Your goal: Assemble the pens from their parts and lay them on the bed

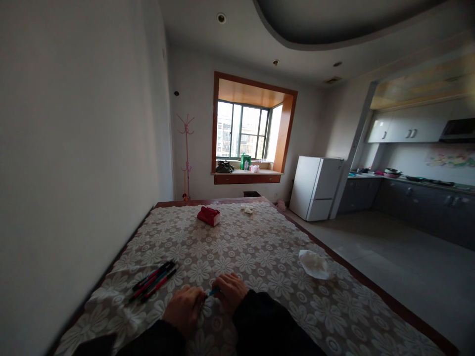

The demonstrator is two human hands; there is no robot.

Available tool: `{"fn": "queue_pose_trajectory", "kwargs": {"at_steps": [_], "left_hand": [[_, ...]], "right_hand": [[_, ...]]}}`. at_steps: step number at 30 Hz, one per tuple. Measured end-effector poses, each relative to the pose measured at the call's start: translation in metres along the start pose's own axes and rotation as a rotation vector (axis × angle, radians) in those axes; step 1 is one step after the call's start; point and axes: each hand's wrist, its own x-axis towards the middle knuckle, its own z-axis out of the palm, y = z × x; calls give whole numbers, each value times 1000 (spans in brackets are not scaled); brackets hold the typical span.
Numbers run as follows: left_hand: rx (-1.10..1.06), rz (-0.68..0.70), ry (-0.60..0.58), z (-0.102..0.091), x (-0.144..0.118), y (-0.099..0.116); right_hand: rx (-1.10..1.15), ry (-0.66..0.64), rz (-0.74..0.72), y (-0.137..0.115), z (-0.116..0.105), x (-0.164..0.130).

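Observation:
My left hand (184, 308) and my right hand (230, 290) rest close together on the floral lace tablecloth (260, 247) near the table's front edge. Between them they pinch a small blue pen (213, 292); only a short piece of it shows between the fingers. Both hands are curled shut around it. A bundle of several red and black pens (155, 280) lies on the cloth just left of my left hand, apart from it.
A crumpled white tissue (313, 263) lies to the right on the table. A red box (209, 215) and a small white scrap (247, 209) sit at the far end. A wall runs along the left side; a fridge (316, 187) and kitchen counter (415, 198) stand at right.

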Motion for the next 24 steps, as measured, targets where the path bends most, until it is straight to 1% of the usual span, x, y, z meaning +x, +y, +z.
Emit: {"fn": "queue_pose_trajectory", "kwargs": {"at_steps": [3,5,7,10,14,16,18,21,24], "left_hand": [[-64,-16,-3,-1,1,-1],[-108,-13,-2,-3,1,0],[-127,22,2,-5,0,1],[-116,63,22,-6,-1,2],[-110,33,54,-5,-1,2],[-108,28,56,-5,-1,2],[-104,52,39,-4,-1,1],[-92,86,8,-4,-1,1],[-83,45,20,-3,-1,1]], "right_hand": [[17,-9,15,-1,-2,-1],[8,-9,-7,-2,-3,-2],[-19,-20,-40,-3,-4,-2],[-55,-32,-30,-2,-4,-2],[-48,-12,26,0,-4,-1],[-32,-26,7,1,-4,-1],[-6,-34,-31,1,-3,-1],[30,-13,-61,1,-2,-3],[30,-3,-43,1,-2,-3]]}}
